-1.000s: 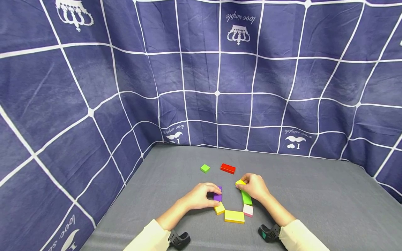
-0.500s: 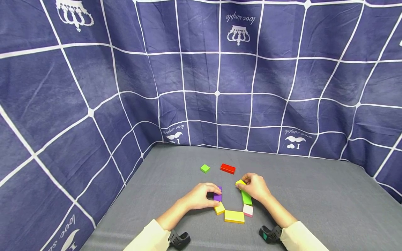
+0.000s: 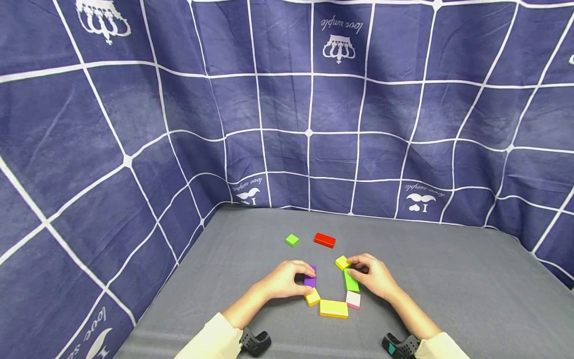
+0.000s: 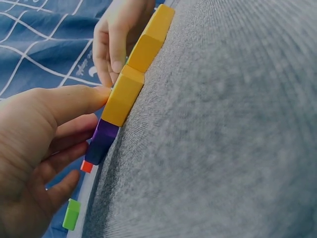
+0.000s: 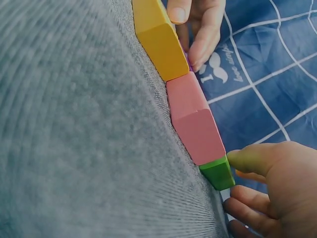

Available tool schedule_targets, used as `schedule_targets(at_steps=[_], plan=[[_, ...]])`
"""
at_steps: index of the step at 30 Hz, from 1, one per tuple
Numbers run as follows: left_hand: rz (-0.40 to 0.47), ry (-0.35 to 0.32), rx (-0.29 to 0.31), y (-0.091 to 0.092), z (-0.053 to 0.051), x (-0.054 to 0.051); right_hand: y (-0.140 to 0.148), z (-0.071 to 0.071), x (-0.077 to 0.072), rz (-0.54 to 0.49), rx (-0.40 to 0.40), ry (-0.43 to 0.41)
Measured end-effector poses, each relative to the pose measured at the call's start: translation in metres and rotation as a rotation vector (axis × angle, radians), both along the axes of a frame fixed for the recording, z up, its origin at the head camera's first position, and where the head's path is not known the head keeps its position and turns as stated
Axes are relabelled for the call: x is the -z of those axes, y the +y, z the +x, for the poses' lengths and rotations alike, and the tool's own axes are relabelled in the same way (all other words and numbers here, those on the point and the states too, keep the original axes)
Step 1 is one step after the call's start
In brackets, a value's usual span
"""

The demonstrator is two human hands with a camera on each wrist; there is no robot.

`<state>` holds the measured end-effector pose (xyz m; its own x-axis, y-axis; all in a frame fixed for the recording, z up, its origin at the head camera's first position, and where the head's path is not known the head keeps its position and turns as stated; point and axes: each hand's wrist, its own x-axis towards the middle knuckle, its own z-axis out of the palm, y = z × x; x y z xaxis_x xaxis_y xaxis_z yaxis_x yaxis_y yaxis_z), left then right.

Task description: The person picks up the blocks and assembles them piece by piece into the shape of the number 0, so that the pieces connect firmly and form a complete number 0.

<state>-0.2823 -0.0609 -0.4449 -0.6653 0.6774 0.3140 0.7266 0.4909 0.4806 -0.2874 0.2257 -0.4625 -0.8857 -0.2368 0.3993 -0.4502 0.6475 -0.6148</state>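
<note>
Colored blocks lie in a U on the grey cloth. My left hand [image 3: 287, 280] rests beside the purple block [image 3: 310, 282], fingertips over it and thumb by the small orange-yellow block [image 3: 312, 297]. Loosely bent fingers of my right hand [image 3: 373, 275] lie near the small yellow block [image 3: 342, 263], with the thumb at the long green block [image 3: 352, 282]. A pink block [image 3: 353, 300] adjoins the green one, and the long yellow block [image 3: 334, 309] forms the near side. In the right wrist view, the right thumb is close to the green block [image 5: 218, 173].
Farther back lie a small green block [image 3: 292, 240] and a red block [image 3: 325, 240]. Behind the grey surface [image 3: 448, 279] hangs a blue curtain [image 3: 336, 104] with white lines. Black bands [image 3: 255, 342] are on both wrists.
My right hand has let go of the small yellow block and drawn back to the right, its thumb now by the long green block. The left hand and the blocks stay practically in place.
</note>
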Motion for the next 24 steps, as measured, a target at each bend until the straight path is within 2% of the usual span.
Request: schedule_targets(at_steps=[4,8,11,13,16,18,21,24], plan=[[0.002,0.027,0.017,0.0,-0.003,0.0,0.001,0.0,0.001,-0.007,-0.02,0.006],[0.068,-0.005,-0.005,-0.001,-0.009,-0.005,0.002,0.0,0.0,-0.023,-0.032,-0.003],[0.149,-0.014,-0.107,-0.003,-0.02,-0.012,0.003,0.0,0.0,-0.032,-0.034,-0.005],[0.184,0.027,-0.199,-0.005,-0.03,-0.015,0.003,0.0,0.001,-0.03,-0.031,-0.004],[0.198,0.082,-0.356,-0.008,-0.047,-0.014,0.003,-0.001,0.002,-0.028,-0.028,0.002],[0.186,0.097,-0.447,-0.01,-0.057,-0.012,0.003,-0.001,0.003,-0.027,-0.027,0.005],[0.167,0.052,-0.553,-0.01,-0.067,-0.009,0.003,-0.002,0.004,-0.025,-0.03,0.008],[0.139,0.013,-0.595,-0.009,-0.072,-0.007,0.003,-0.002,0.003,-0.024,-0.033,0.004]])
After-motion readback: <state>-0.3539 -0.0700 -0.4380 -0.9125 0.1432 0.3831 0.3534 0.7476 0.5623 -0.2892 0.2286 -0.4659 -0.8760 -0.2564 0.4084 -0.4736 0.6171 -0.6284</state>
